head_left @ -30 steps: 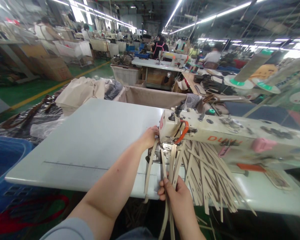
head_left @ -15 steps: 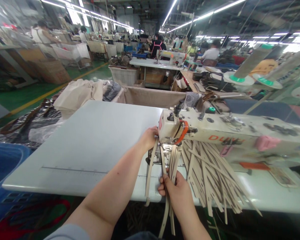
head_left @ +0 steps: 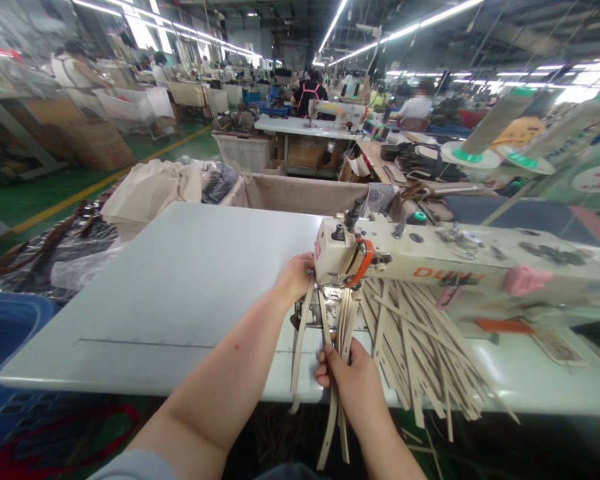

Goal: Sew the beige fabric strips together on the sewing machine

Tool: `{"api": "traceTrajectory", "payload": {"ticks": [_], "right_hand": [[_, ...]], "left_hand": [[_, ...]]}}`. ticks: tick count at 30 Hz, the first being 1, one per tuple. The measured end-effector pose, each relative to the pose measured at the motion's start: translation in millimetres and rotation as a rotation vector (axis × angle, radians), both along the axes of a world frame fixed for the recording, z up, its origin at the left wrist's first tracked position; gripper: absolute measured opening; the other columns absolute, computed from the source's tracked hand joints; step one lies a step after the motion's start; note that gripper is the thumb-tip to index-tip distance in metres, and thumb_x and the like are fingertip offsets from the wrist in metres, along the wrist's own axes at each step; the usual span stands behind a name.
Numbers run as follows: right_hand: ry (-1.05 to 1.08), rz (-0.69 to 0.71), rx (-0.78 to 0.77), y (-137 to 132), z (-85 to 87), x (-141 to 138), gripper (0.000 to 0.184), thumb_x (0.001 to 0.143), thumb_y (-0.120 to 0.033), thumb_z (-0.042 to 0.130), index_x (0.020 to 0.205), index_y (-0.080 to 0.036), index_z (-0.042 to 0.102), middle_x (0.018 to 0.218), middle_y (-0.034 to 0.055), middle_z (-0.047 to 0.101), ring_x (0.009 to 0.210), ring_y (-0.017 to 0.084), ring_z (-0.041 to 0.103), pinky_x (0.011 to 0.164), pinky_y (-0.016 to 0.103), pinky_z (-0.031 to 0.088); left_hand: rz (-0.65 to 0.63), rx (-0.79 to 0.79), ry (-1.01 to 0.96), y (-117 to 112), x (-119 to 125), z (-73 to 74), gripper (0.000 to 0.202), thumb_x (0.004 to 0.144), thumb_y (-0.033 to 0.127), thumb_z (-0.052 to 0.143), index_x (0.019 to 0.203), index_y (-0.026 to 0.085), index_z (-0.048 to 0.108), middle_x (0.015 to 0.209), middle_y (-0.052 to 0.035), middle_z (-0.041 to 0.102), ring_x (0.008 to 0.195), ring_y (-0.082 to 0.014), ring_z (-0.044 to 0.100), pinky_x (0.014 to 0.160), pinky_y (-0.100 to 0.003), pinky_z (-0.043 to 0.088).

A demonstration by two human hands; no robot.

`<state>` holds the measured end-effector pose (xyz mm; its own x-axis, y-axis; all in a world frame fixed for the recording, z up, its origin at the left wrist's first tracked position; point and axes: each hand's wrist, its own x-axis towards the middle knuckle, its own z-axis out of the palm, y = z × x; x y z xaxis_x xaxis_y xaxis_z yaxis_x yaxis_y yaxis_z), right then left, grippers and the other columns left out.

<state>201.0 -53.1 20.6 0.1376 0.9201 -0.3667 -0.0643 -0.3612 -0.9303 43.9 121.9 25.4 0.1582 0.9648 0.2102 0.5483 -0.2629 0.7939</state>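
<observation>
My left hand is beside the head of a sewing machine, its fingers closed at the upper end of a narrow beige strap; the fingertips are partly hidden by the machine head. That strap hangs down over the table's front edge. In front of the needle area my right hand is closed around several more beige straps, whose lower ends dangle below the table. One of these straps runs up under the machine head. Right of my right hand, a fanned pile of beige straps lies under the machine arm.
The white tabletop has a printed ruler line. At the left stands a blue plastic basket. Behind the table is a beige cloth-lined bin; thread cones rise at right. Other people sit at machines farther back.
The view has shifted slightly, so the scene sits a little farther left. Both hands keep almost the same grip and place at the machine.
</observation>
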Motion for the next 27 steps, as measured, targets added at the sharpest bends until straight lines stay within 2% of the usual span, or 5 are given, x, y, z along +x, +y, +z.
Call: {"api": "traceTrajectory", "payload": {"ticks": [12, 17, 21, 23, 27], "right_hand": [[-0.011, -0.034, 0.000, 4.2, -11.8, -0.4, 0.043, 0.075, -0.044, 0.076, 0.104, -0.018, 0.059, 0.065, 0.0019, 0.072, 0.041, 0.017, 0.063, 0.036, 0.024, 0.048], [-0.011, -0.013, 0.030, -1.7, 1.1, 0.5, 0.039, 0.080, -0.042, 0.075, 0.105, -0.016, 0.061, 0.069, 0.0034, 0.075, 0.044, 0.017, 0.065, 0.041, 0.023, 0.050], [0.009, 0.009, 0.034, -4.7, 8.5, 2.0, 0.039, 0.081, -0.043, 0.080, 0.102, -0.016, 0.062, 0.069, 0.0038, 0.075, 0.045, 0.016, 0.066, 0.042, 0.023, 0.049], [0.027, 0.017, 0.031, -5.4, 9.3, 3.4, 0.040, 0.081, -0.045, 0.082, 0.101, -0.016, 0.063, 0.069, 0.0038, 0.075, 0.044, 0.016, 0.065, 0.043, 0.022, 0.049], [0.078, 0.036, 0.016, -6.3, 7.1, 6.8, 0.044, 0.081, -0.049, 0.083, 0.102, -0.016, 0.062, 0.071, 0.0034, 0.074, 0.048, 0.016, 0.067, 0.044, 0.023, 0.052]], "left_hand": [[0.108, -0.074, 0.037, 8.1, -7.7, -4.4, 0.030, 0.077, -0.003, 0.064, 0.092, 0.017, 0.081, 0.115, -0.0054, 0.080, 0.116, -0.0269, 0.072, 0.108, -0.035, 0.054], [-0.057, -0.021, 0.061, 19.0, -24.8, -14.8, 0.025, 0.075, 0.007, 0.076, 0.098, 0.017, 0.080, 0.119, -0.0091, 0.078, 0.122, -0.0284, 0.068, 0.123, -0.043, 0.044], [-0.209, 0.052, 0.168, 20.4, -33.5, -23.5, 0.087, 0.051, 0.032, 0.101, 0.130, 0.015, 0.070, 0.146, -0.0167, 0.063, 0.142, -0.0412, 0.054, 0.136, -0.059, 0.019], [-0.238, 0.052, 0.211, 18.6, -33.7, -27.1, 0.111, 0.045, 0.043, 0.104, 0.143, 0.016, 0.062, 0.155, -0.0187, 0.054, 0.151, -0.0469, 0.042, 0.135, -0.063, 0.018], [-0.252, 0.030, 0.292, 15.2, -30.5, -31.2, 0.124, 0.043, 0.052, 0.103, 0.153, 0.022, 0.054, 0.161, -0.0163, 0.047, 0.157, -0.0513, 0.028, 0.131, -0.067, 0.025]]}}
